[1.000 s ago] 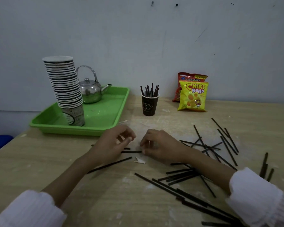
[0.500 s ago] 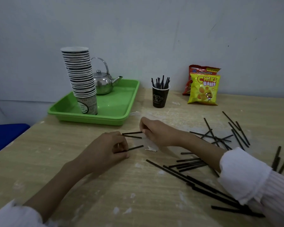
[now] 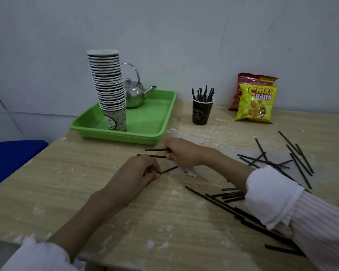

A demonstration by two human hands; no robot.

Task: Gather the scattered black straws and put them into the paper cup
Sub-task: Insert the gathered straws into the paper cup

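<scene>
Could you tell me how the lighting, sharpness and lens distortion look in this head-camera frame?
Head view: dim, flat light with soft shadows under the left hand and right hand; wide-angle bending toward the table edges; small glare on the kettle; cup reasonably sharp.

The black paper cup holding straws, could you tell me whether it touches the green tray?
Apart. The head view shows bare tabletop between the black paper cup and the green tray at its nearest rim.

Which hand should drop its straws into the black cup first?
Probably the right hand: it already pinches two straws and sits nearer the black cup than the left hand.
</scene>
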